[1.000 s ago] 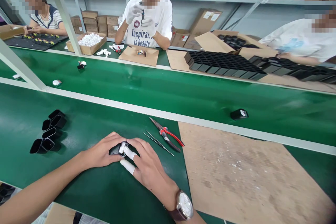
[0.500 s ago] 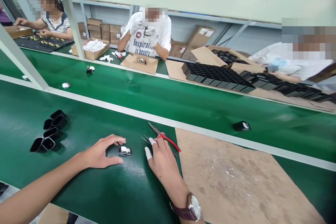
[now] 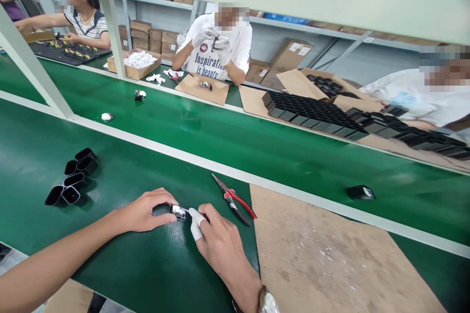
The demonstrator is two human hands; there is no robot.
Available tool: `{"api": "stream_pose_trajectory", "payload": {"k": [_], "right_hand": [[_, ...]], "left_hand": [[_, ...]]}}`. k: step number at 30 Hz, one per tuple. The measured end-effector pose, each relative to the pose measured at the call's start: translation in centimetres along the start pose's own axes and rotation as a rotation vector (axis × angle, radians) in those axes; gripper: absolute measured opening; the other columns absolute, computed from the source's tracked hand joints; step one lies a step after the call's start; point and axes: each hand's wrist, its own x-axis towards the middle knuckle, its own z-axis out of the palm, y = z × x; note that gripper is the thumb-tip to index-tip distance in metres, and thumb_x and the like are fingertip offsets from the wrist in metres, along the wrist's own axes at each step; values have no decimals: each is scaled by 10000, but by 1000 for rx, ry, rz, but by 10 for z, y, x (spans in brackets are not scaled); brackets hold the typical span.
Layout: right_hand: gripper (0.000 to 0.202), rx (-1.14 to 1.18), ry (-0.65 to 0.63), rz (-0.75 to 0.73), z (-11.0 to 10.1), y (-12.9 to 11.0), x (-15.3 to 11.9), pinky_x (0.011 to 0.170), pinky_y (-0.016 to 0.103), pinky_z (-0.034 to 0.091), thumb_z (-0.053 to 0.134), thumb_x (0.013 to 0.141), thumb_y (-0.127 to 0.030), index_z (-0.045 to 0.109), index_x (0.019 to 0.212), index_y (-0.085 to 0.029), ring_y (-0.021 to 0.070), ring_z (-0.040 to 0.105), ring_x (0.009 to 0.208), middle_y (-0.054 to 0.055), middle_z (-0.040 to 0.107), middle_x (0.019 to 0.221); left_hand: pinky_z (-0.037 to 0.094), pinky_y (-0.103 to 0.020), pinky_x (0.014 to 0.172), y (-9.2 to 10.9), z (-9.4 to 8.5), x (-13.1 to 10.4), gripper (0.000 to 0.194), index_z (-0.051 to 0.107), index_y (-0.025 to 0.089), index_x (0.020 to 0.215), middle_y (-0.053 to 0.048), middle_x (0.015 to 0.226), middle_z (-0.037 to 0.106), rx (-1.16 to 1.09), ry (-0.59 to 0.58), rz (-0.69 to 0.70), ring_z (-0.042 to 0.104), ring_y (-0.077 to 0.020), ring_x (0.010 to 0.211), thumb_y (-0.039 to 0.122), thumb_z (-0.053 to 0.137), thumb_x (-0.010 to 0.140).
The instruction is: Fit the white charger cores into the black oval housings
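A small black housing (image 3: 179, 213) with a white part and electronics inside stands on the green work surface. My left hand (image 3: 152, 209) holds it steady from the left, thumb in front and fingers behind. Close on the other side, my right hand (image 3: 216, 234), with white finger cots on thumb and forefinger, pinches a pair of tweezers (image 3: 187, 210). Its tips reach the housing's top edge; most of the tool is hidden by the fingers. Red-handled long-nose pliers (image 3: 231, 195) lie just beyond my right hand, touched by neither hand.
Several empty black housings (image 3: 69, 181) stand at the left. A stained cardboard sheet (image 3: 323, 249) lies at the right. Along the green conveyor belt (image 3: 235, 142) sit a black housing (image 3: 360, 192) and small electronic assemblies (image 3: 139, 95). Co-workers sit opposite, behind rows of black housings (image 3: 316, 115).
My right hand has moved from beside the pliers to the housing, bringing the tweezers to it. My left hand has closed in on the housing. The view has shifted slightly.
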Motion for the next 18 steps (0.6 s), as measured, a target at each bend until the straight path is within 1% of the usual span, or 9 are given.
{"api": "stream_pose_trajectory", "payload": {"k": [3,7,11,13,15,18], "right_hand": [[260,-18,-3,-22,1,-2,3,529,296,382,455,942,-11,626,872,-193,152,526,644,81,606,950],[254,16,-10,-42,3,0,9,537,304,386,460,956,-16,634,879,-184,153,535,663,83,612,973],[223,59,-73,-92,5,4,15,550,319,413,500,966,-49,628,853,-192,162,562,704,71,629,977],[249,31,-129,-144,3,5,19,543,330,413,512,936,-24,604,791,-205,170,568,726,57,634,936],[280,-17,-183,-203,0,3,23,526,341,404,532,880,17,569,725,-214,176,562,727,47,627,887],[303,-72,-228,-244,-9,2,30,492,349,384,548,833,42,534,690,-224,179,551,709,43,612,853]], "left_hand": [[553,-351,930,-2,0,0,244,693,211,1216,-84,1118,741,-11,1,9,675,-224,1046,325,701,1000],[560,-358,932,-4,1,0,246,699,206,1210,-92,1121,746,-29,11,34,680,-230,1050,330,703,998],[564,-362,934,-5,3,-2,252,690,211,1206,-86,1117,746,-23,26,17,684,-230,1049,328,719,984],[563,-360,934,-5,4,-3,229,690,212,1180,-81,1112,746,-10,33,-5,687,-227,1042,320,721,980],[563,-358,930,-4,4,-3,207,691,212,1160,-81,1112,747,2,34,-13,690,-225,1040,313,717,981],[561,-358,924,-4,4,-3,206,693,213,1166,-82,1114,749,9,32,-8,688,-228,1041,312,709,986]]}}
